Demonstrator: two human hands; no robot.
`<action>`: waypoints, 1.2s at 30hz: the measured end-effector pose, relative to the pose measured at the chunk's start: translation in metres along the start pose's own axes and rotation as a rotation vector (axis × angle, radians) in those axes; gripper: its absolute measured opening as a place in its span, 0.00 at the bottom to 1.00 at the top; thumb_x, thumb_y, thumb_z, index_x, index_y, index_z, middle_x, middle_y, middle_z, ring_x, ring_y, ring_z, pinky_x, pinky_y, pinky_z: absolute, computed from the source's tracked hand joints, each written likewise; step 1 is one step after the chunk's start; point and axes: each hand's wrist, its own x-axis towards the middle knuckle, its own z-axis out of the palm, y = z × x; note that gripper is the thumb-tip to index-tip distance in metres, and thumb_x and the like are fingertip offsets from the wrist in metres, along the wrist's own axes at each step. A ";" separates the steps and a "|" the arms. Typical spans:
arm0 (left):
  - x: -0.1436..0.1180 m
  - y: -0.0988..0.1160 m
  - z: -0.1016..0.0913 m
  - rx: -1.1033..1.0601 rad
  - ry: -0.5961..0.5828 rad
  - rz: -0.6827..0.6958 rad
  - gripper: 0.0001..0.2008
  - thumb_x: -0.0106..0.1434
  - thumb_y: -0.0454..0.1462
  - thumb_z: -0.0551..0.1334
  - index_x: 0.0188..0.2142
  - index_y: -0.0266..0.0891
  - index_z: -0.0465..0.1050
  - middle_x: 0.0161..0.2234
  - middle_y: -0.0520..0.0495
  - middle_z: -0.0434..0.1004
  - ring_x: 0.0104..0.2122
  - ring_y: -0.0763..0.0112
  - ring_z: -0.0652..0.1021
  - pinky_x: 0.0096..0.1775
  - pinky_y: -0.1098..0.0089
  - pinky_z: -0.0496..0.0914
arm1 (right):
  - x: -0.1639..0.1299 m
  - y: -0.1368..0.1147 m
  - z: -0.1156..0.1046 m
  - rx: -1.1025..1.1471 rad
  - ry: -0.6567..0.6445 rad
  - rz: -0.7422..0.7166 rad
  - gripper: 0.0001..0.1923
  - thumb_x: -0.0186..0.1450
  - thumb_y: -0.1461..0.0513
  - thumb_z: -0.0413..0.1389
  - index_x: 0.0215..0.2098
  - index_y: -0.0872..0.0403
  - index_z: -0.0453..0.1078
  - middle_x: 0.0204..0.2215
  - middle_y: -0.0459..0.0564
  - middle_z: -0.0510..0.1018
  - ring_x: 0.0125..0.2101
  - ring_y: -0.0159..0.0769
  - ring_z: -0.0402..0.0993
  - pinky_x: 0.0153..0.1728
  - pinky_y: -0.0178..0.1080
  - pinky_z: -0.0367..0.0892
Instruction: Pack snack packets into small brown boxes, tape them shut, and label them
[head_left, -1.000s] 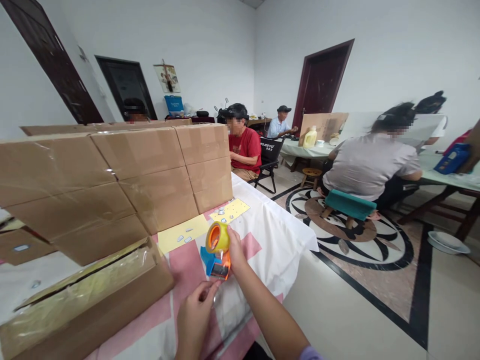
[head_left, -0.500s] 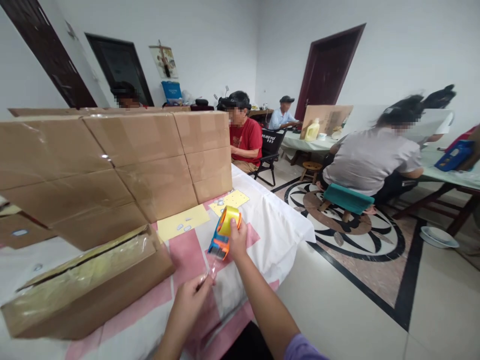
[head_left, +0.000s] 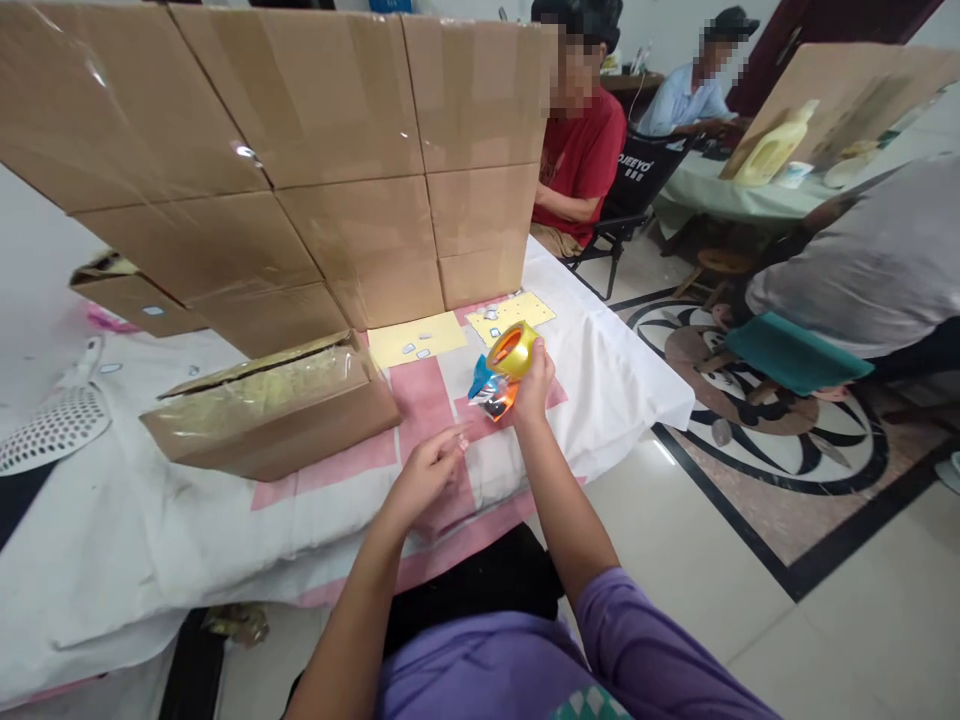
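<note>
Sitting above the pink-and-white cloth of the table (head_left: 225,520), the tape dispenser (head_left: 501,372) is gripped in the right hand (head_left: 534,385): fingers closed round the handle side, yellow roll uppermost, blue-and-orange body pointing down and left of the palm. Left hand (head_left: 427,475) is lower and nearer the body, just beside the dispenser but apart from it; thumb and forefinger pinched together, tips pointing toward the dispenser. Whether a strip of clear tape runs between the pinch and the dispenser cannot be told. Further left on the cloth lies a flat cardboard box (head_left: 274,405) with a glossy taped top. Two yellow sheets (head_left: 416,340) lie just behind the dispenser. Behind those stands a wall of cardboard (head_left: 300,150). Beyond the table's far end, a seated person in a red shirt (head_left: 581,160).
</note>
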 end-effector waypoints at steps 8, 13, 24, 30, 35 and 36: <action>-0.001 0.000 -0.023 0.076 0.155 0.036 0.26 0.63 0.54 0.60 0.49 0.36 0.78 0.32 0.47 0.76 0.31 0.67 0.74 0.33 0.69 0.69 | 0.013 0.000 -0.003 0.062 0.060 0.145 0.23 0.66 0.45 0.55 0.44 0.55 0.71 0.36 0.50 0.80 0.36 0.38 0.80 0.35 0.38 0.76; 0.005 0.009 -0.016 0.255 0.340 0.334 0.30 0.62 0.48 0.65 0.62 0.43 0.66 0.63 0.38 0.68 0.63 0.55 0.68 0.60 0.55 0.64 | 0.001 0.004 0.003 0.023 -0.068 0.129 0.22 0.65 0.44 0.57 0.40 0.55 0.72 0.31 0.47 0.78 0.33 0.36 0.78 0.33 0.37 0.75; 0.006 0.011 0.003 -0.003 0.223 0.199 0.11 0.63 0.45 0.65 0.35 0.39 0.73 0.32 0.50 0.78 0.32 0.70 0.76 0.36 0.71 0.69 | -0.009 0.001 0.005 -0.053 -0.131 0.078 0.21 0.65 0.44 0.57 0.35 0.53 0.68 0.27 0.44 0.74 0.27 0.33 0.74 0.30 0.35 0.71; 0.002 0.010 -0.004 -0.129 0.195 0.100 0.13 0.59 0.46 0.67 0.29 0.39 0.70 0.21 0.55 0.70 0.20 0.75 0.70 0.23 0.75 0.62 | -0.016 0.000 0.002 -0.158 -0.207 -0.151 0.23 0.64 0.41 0.58 0.35 0.51 0.66 0.26 0.44 0.73 0.24 0.34 0.73 0.28 0.38 0.72; -0.002 0.007 -0.013 -0.175 0.181 0.072 0.14 0.57 0.46 0.69 0.28 0.39 0.70 0.21 0.55 0.72 0.20 0.76 0.71 0.22 0.75 0.63 | -0.020 0.001 0.001 -0.178 -0.247 -0.197 0.22 0.64 0.41 0.57 0.37 0.50 0.67 0.26 0.44 0.74 0.25 0.36 0.74 0.29 0.39 0.73; -0.001 0.005 -0.012 -0.180 0.179 0.072 0.14 0.57 0.46 0.69 0.28 0.39 0.70 0.22 0.54 0.72 0.20 0.75 0.71 0.23 0.75 0.63 | -0.020 0.002 0.001 -0.175 -0.229 -0.175 0.22 0.65 0.41 0.57 0.35 0.51 0.67 0.26 0.44 0.73 0.25 0.35 0.73 0.29 0.38 0.72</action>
